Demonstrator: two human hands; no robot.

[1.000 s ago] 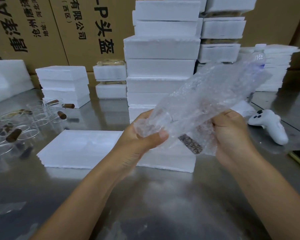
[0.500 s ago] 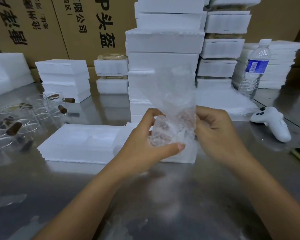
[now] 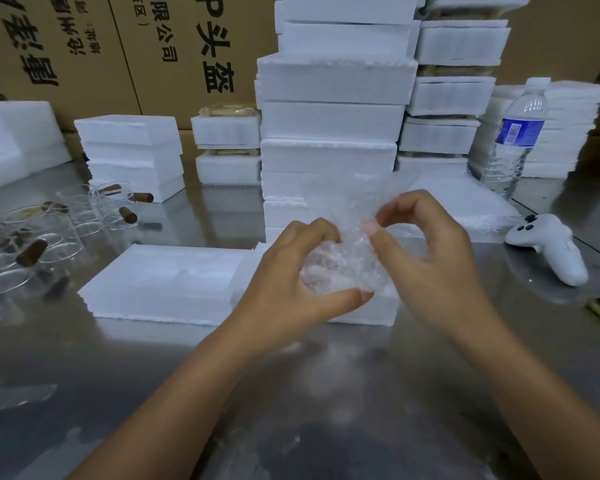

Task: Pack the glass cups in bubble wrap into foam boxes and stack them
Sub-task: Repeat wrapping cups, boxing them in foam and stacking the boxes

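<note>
Both hands are on one bundle in the head view. The step in hand looks like wrapping: the bubble wrap (image 3: 340, 265) is gathered round a glass cup before it goes into foam. The cup itself is hard to make out through the crumpled film, and only a cloudy lump shows between the palms.

The left hand (image 3: 288, 285) cups the bundle, with its fingers curled over the top and its thumb hooked under the lower edge, a firm grip. The right hand (image 3: 437, 268) is curled too. Its thumb and forefinger pinch the loose upper part of the wrap, which stands up as a pale flap in front of the tall stack of foam boxes (image 3: 329, 123). The two forearms reach in from the bottom corners and meet above the steel table (image 3: 291, 393), holding the bundle off its surface.

Just behind the hands an open foam box (image 3: 167, 282) lies flat on the table, with its moulded recess showing on the left. The hands hide its right part, so I cannot tell whether the bundle touches it. Well to the left, loose glass cups (image 3: 66, 223) wait unwrapped on the table, so I judge the job far from finished.

The next move calls for folding that flap down snugly without loosening the left-hand grip. The padded cup can then be lowered into the recess, turned to match its shape and not forced. After that the box would need closing and lifting onto the stack.
</note>
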